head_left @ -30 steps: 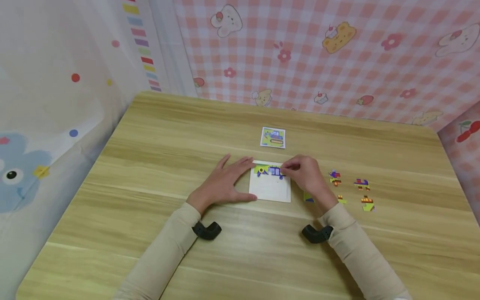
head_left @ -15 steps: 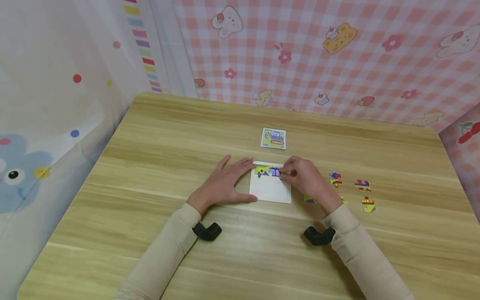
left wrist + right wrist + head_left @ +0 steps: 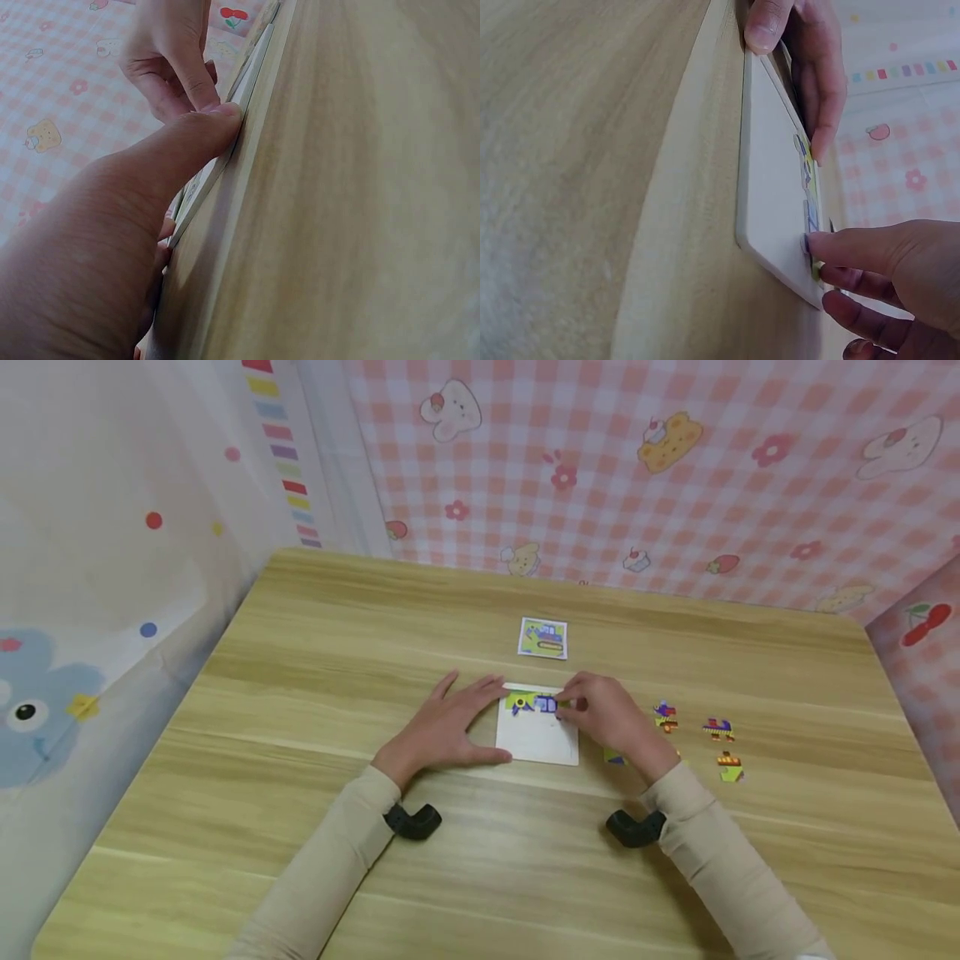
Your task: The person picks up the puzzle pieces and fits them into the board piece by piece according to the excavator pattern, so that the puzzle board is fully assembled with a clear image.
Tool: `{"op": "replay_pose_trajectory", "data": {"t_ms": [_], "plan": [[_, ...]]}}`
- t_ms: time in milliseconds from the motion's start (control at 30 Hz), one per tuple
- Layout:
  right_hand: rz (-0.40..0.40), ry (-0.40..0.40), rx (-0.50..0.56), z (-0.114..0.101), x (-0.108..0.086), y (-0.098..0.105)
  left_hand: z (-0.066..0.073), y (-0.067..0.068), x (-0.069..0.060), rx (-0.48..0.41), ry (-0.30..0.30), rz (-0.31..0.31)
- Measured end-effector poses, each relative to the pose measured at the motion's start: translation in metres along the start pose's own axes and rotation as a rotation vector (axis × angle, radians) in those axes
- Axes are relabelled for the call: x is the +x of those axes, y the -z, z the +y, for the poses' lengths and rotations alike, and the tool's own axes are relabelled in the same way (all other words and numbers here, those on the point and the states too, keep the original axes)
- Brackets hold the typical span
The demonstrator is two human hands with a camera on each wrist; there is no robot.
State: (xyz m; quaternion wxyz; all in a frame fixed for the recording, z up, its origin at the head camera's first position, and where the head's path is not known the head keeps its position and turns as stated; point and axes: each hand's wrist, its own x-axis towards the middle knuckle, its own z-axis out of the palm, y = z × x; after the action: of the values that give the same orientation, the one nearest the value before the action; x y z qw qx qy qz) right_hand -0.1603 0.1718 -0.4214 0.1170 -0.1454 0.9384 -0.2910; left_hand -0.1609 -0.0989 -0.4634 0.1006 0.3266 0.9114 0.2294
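A white puzzle board [image 3: 536, 743] lies flat on the wooden table, with several joined jigsaw pieces [image 3: 520, 702] in yellow-green and blue along its far edge. My left hand [image 3: 446, 727] rests at the board's left side, fingers spread, fingertips at the far-left corner and thumb at the near-left one. At the far-right corner my right hand [image 3: 609, 714] pinches a jigsaw piece [image 3: 816, 268] between thumb and fingers, down against the board beside the joined ones. The fingers mostly cover this piece; a green bit shows in the right wrist view.
Beyond the board lies a small picture card [image 3: 543, 638] of a blue vehicle. Loose jigsaw pieces lie right of the board: one near the right wrist [image 3: 616, 757], others farther out [image 3: 665, 717], [image 3: 718, 728], [image 3: 730, 767]. A checked cloth [image 3: 510, 460] hangs behind the table.
My right hand has shifted slightly left along the board's far edge, its fingers still on the piece. The left hand stays in place. The view has tilted a little.
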Motion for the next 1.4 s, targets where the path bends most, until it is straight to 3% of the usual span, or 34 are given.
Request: {"op": "replay_pose_trajectory", "data": {"t_ms": [233, 400, 533, 733, 1033, 1400], "plan": [[0.014, 0.111, 0.019, 0.011, -0.003, 0.024, 0.000, 0.000, 0.001, 0.004, -0.003, -0.013], [0.041, 0.073, -0.020, 0.026, -0.014, 0.057, -0.001, 0.003, 0.001, 0.006, -0.001, -0.005], [0.047, 0.044, -0.065, 0.040, -0.023, 0.070, -0.002, 0.004, 0.000, 0.014, 0.000, 0.001], [0.019, 0.061, -0.057, 0.053, -0.027, 0.062, -0.004, 0.002, -0.001, 0.012, 0.007, -0.004], [-0.054, 0.016, -0.005, 0.055, -0.025, 0.042, -0.004, -0.004, 0.000, 0.013, 0.004, -0.004], [-0.043, 0.004, -0.041, 0.055, -0.023, 0.038, -0.002, -0.002, 0.000, 0.009, 0.000, 0.003]]}}
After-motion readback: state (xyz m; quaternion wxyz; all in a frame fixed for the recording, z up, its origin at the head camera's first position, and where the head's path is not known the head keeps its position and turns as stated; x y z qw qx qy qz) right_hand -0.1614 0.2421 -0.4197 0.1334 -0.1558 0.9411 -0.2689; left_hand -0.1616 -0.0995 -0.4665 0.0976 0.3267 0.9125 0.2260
